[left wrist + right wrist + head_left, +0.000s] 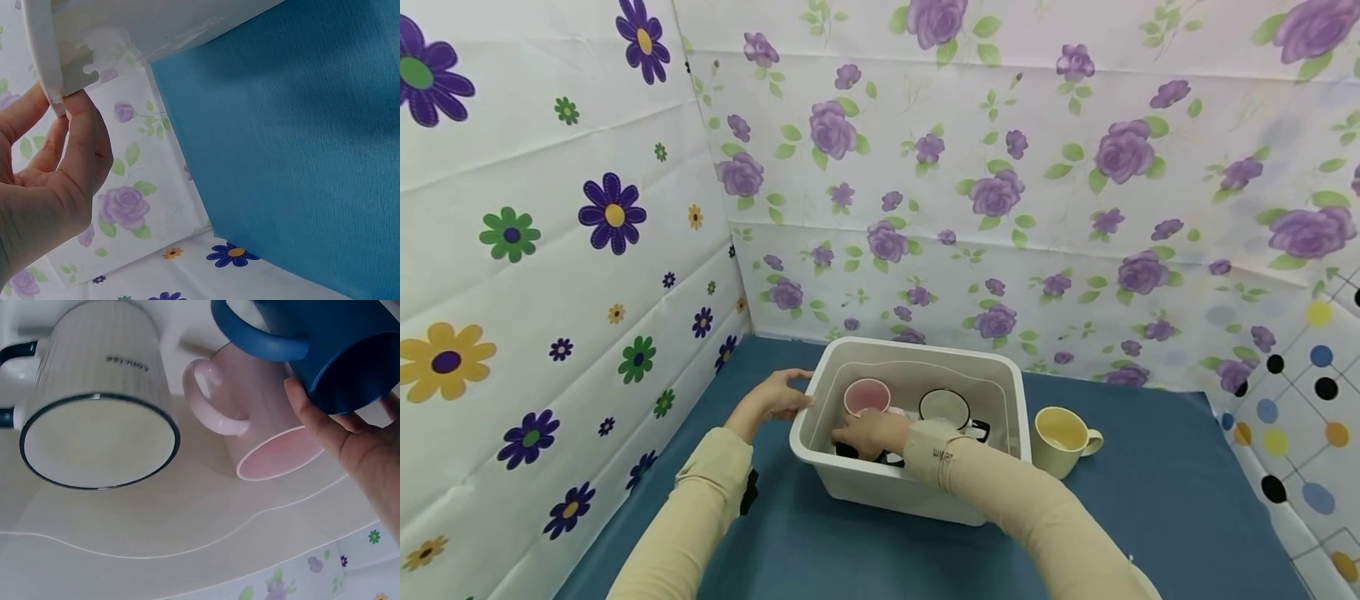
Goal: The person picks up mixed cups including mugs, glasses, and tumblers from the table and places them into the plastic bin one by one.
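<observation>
A white plastic bin (925, 347) stands on the table with several mugs inside. My left hand (775, 396) pinches the bin's left rim between thumb and fingers, as the left wrist view shows close up. Inside the bin, at the left, my right hand (872, 433) holds a dark blue mug (340, 337) near its mouth; in the head view the hand hides most of that mug. Beside it stands a pink mug (253, 400) with its handle out to the side. A white ribbed mug (112, 369) with a black rim and handle is at the bin's right.
A yellow mug (1060, 442) stands outside the bin, close to its right wall. Blue cloth (1150, 500) covers the table. Flower-printed sheets (955, 167) rise behind and at the left, and a dotted sheet (1318, 417) at the right.
</observation>
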{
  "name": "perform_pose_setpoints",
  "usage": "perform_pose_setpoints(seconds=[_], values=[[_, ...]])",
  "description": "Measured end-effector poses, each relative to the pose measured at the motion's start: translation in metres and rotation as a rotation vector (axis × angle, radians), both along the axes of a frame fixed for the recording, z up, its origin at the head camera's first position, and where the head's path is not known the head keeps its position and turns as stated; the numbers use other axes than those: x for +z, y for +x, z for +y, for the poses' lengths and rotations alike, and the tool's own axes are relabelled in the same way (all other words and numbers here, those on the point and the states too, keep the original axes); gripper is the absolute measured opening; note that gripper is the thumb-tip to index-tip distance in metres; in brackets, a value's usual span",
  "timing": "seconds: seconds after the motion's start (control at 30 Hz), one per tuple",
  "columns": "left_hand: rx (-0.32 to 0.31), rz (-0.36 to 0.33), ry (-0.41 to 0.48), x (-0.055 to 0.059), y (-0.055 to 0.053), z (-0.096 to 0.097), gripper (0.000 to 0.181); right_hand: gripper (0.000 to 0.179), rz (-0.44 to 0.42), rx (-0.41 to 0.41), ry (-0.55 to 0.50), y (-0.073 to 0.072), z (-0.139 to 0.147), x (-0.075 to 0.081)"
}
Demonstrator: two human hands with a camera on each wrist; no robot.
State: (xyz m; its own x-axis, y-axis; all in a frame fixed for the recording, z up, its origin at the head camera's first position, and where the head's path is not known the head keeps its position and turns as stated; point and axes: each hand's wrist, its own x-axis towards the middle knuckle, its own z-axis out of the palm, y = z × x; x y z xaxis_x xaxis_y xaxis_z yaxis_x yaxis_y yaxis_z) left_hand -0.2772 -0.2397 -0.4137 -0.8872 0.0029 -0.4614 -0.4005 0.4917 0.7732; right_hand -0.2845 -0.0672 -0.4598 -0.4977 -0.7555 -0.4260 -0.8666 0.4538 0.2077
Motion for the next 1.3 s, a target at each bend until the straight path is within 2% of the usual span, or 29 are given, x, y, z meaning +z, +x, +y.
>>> perform_pose_setpoints(seconds=[0.27,0.4,0.57,0.87,1.07,1.3], values=[[-0.002,-0.005,-0.006,0.0,0.0,0.0,0.058,0.054,-0.162,-0.027,-0.057,-0.004,0.006,0.005],[-0.002,-0.006,-0.011,0.0,0.0,0.0,0.058,0.059,-0.217,0.015,-0.083,-0.009,0.009,0.005],[0.0,-0.01,-0.01,0.001,-0.001,-0.002,0.058,0.059,-0.19,0.077,-0.124,-0.011,0.009,0.003],[-0.011,-0.002,-0.01,0.0,0.002,0.002,0.058,0.055,-0.089,0.067,-0.117,-0.003,0.007,0.007],[-0.013,0.001,-0.004,0.002,0.0,0.005,0.059,0.055,-0.102,0.075,-0.055,-0.003,0.011,0.02],[-0.023,-0.016,-0.002,0.003,0.0,0.0,0.061,0.056,-0.13,0.066,-0.061,0.001,0.019,0.027]])
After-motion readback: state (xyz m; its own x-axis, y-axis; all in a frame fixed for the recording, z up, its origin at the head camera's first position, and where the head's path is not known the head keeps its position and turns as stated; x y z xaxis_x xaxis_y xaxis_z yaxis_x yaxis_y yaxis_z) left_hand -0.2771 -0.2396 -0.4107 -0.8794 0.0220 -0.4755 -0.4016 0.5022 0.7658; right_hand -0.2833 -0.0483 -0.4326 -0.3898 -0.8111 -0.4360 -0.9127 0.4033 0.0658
